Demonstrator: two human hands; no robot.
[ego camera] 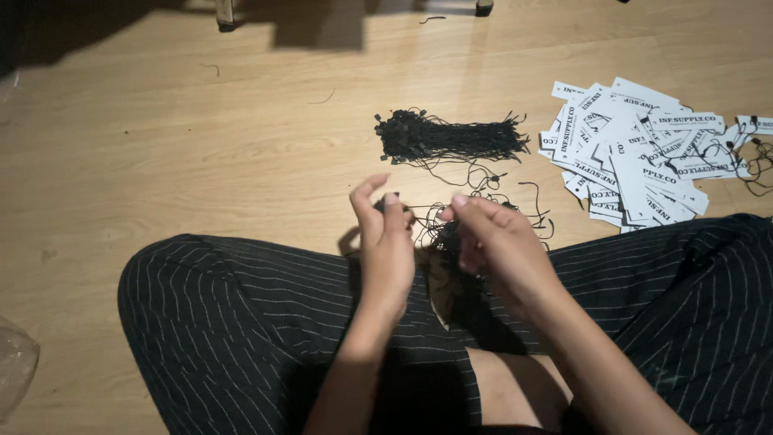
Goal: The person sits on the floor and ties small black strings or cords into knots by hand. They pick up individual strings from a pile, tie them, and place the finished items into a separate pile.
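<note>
A small tangle of thin black strings (441, 229) hangs between the person's two hands, just above their crossed legs in dark pinstriped trousers (241, 322). The left hand (386, 250) pinches something small and dark at its fingertips, the thumb raised apart; the right hand (495, 246) is curled, fingertips closed on a strand of the same tangle. Just beyond the hands, a thick bundle of black strings (451, 137) lies on the wooden floor (161, 137), with loose strands trailing from it toward the hands. Well to the right sits a loose heap of white printed tags (636, 157), a few already threaded with string at its far edge. The risk, as I judge it, is knotting: the strands in hand cross each other, and a sharp pull could tighten them or drag trailing loops from the bundle. The dim light and dark cloth behind the strings may also make a single strand hard to pick out.
</note>
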